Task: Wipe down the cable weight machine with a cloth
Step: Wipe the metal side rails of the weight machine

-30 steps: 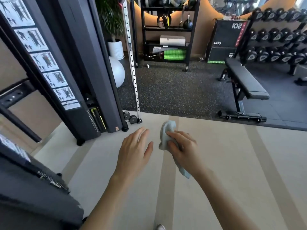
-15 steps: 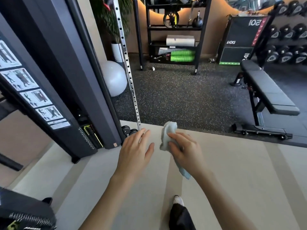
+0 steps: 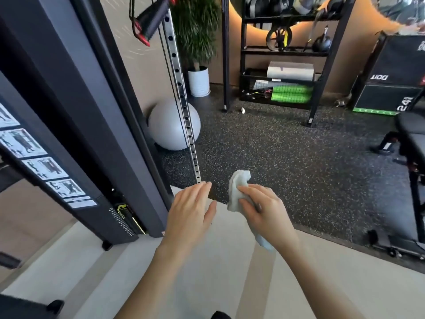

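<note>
Right hand (image 3: pixel 264 210): grip clenched round the cloth (image 3: pixel 238 183), fingers folded over its middle. A bunched end stands up past the fingertips and a tail hangs out below the heel of the hand.

Left hand (image 3: pixel 190 212): released, fingers straight, holding nothing, just beside the right hand and in the air above the floor.

The cloth is pale and limp, and it bunches and drapes with no stiffness. It looks light and unlikely to slip. The mid-bunch hold suits carrying. For wiping, I'd judge a flat pad spread under the palm would put more fabric on the metal. The loose tail might snag.

The cable weight machine (image 3: pixel 69 88) is a dark upright to the left, near both hands but not touched by the cloth. Its painted faces look smooth and rigid, so the cloth should glide.

The perforated rail (image 3: pixel 184 100) ends right at the left fingertips. They overlap in this view, so I cannot tell whether they touch. Its holes could catch fabric.

The red-and-black handle (image 3: pixel 151 17) hangs high up and is blurred. It would probably swing if wiped, so the free hand could steady it.

The chart stickers (image 3: pixel 46 168) on the side panel want a light pass, since their edges could lift.

A grey exercise ball (image 3: pixel 167 127) sits behind the rail.
</note>
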Motion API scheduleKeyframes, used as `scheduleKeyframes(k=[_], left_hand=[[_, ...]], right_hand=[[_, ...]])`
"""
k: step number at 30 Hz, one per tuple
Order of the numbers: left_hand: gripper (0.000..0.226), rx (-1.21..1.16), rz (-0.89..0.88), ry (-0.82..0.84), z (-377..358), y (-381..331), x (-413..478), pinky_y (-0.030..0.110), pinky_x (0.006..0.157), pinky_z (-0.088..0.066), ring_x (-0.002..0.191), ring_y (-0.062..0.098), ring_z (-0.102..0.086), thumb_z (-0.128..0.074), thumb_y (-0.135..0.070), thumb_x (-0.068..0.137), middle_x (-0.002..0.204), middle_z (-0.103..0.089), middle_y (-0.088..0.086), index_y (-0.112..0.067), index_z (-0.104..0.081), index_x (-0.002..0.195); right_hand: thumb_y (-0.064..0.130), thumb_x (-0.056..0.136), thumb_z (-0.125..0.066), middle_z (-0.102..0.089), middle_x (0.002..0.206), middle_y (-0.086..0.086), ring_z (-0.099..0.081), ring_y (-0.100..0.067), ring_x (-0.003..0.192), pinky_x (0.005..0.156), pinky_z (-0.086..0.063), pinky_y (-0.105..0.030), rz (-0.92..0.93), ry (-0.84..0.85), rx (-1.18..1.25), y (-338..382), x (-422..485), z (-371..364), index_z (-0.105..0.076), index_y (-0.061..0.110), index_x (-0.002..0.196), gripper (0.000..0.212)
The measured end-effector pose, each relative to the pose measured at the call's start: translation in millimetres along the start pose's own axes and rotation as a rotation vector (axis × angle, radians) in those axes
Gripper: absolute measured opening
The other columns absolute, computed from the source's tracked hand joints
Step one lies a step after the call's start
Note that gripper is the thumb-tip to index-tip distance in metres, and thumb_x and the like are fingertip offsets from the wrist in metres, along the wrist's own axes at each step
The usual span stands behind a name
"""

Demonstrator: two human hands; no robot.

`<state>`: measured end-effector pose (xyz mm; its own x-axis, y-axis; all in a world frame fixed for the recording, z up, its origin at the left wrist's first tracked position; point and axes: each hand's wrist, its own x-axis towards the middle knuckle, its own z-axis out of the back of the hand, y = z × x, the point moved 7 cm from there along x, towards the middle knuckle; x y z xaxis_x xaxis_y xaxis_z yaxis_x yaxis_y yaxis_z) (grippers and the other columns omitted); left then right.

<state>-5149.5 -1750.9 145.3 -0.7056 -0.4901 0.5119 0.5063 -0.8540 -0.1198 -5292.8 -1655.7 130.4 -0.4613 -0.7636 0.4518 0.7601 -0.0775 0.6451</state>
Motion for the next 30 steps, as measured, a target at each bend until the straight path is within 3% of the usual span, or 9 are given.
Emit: scheduleKeyframes(k=[7,16,20,23,26,30], left_hand=[[0.047,0.012,0.016,0.014,-65.6,34.1,118.0,0.034,0.101,-0.04,0.115,0.022,-0.059,-0.043,-0.035,0.095,0.125,-0.064,0.007,-0.004,-0.061,0.127],[0.049,0.122,0.051,-0.013,-125.1,93.5,283.9,0.036,0.097,-0.046,0.112,0.021,-0.061,-0.04,-0.036,0.097,0.122,-0.066,0.006,-0.004,-0.06,0.127],[0.047,0.195,0.064,-0.053,-134.1,115.7,336.2,0.036,0.096,-0.047,0.109,0.021,-0.062,-0.042,-0.035,0.095,0.119,-0.067,0.006,-0.004,-0.062,0.123],[0.046,0.247,0.095,-0.076,-135.4,132.5,361.2,0.039,0.101,-0.044,0.113,0.024,-0.06,-0.041,-0.035,0.096,0.122,-0.065,0.007,-0.004,-0.061,0.125],[0.048,0.335,0.133,-0.095,-129.1,149.0,382.2,0.038,0.108,-0.036,0.124,0.025,-0.054,-0.04,-0.035,0.098,0.132,-0.06,0.01,-0.004,-0.059,0.129],[0.05,0.516,0.206,-0.155,-103.0,162.6,409.6,0.034,0.113,-0.023,0.132,0.027,-0.045,-0.041,-0.034,0.098,0.142,-0.051,0.014,-0.003,-0.055,0.134]], right_hand=[[0.02,0.083,-0.06,-0.066,0.11,0.005,-0.057,-0.022,0.096,0.084,-0.037,-0.018,0.033,0.004,0.051,-70.7,121.5,-25.5,-0.069,0.015,0.112,0.03],[0.015,0.086,-0.063,-0.066,0.112,0.003,-0.058,-0.021,0.097,0.088,-0.04,-0.024,0.127,0.008,0.113,-132.3,305.3,-55.2,-0.068,0.012,0.115,0.029],[0.017,0.086,-0.062,-0.065,0.112,0.003,-0.058,-0.021,0.097,0.09,-0.036,-0.017,0.158,0.012,0.162,-150.4,365.1,-69.6,-0.068,0.012,0.114,0.029],[0.021,0.087,-0.06,-0.061,0.11,0.011,-0.057,-0.018,0.094,0.089,-0.036,-0.014,0.219,0.033,0.21,-155.9,402.7,-83.5,-0.068,0.012,0.115,0.03],[0.021,0.087,-0.06,-0.059,0.109,0.014,-0.058,-0.019,0.092,0.087,-0.043,-0.021,0.299,0.029,0.285,-154.1,441.1,-95.8,-0.068,0.011,0.115,0.03],[0.018,0.086,-0.063,-0.066,0.108,0.003,-0.06,-0.02,0.092,0.085,-0.048,-0.031,0.405,0.042,0.416,-141.7,491.2,-111.7,-0.068,0.01,0.114,0.03]])
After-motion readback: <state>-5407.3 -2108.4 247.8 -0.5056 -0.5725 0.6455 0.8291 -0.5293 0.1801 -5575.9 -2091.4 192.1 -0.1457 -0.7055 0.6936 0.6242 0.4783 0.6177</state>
